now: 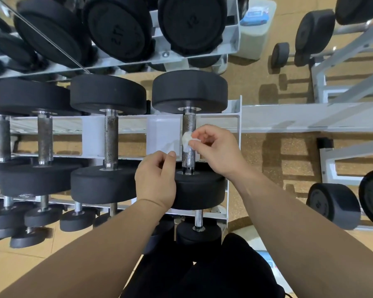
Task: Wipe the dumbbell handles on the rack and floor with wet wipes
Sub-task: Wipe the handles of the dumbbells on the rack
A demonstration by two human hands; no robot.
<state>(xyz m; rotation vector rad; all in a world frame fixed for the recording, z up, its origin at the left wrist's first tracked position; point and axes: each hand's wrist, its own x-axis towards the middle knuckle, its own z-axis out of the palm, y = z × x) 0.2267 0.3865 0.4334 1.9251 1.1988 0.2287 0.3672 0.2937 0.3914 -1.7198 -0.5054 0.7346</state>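
Pinching a crumpled white wet wipe (186, 138) between thumb and curled fingers, the right hand (213, 151) presses it against the knurled steel handle (188, 125) of the rightmost dumbbell (190, 91) on the middle tier. The wipe sits about halfway along the handle, on its right side.

The left hand (156, 179) lies over the left edge of that dumbbell's near head (200, 190). Its fingers are curled under and its thumb points toward the handle. The palm is hidden, so it cannot be told whether the hand holds anything.

The white steel rack (159, 130) carries its load in three tiers. The upper tier holds large black dumbbells (121, 26) turned end-on. The middle tier holds a row of similar ones with their handles pointing away from the person, the neighbouring handle (111, 136) looking duller and spotted. The lower tier holds smaller dumbbells (78, 220).

A translucent plastic tub (254, 41) stands on the cork-coloured floor (267, 158) beyond the rack's right end. A blue-and-white packet (255, 16) shows at its top; what else it holds cannot be made out.

A second white rack (323, 82) stands to the right with more black dumbbells (334, 205) near it.
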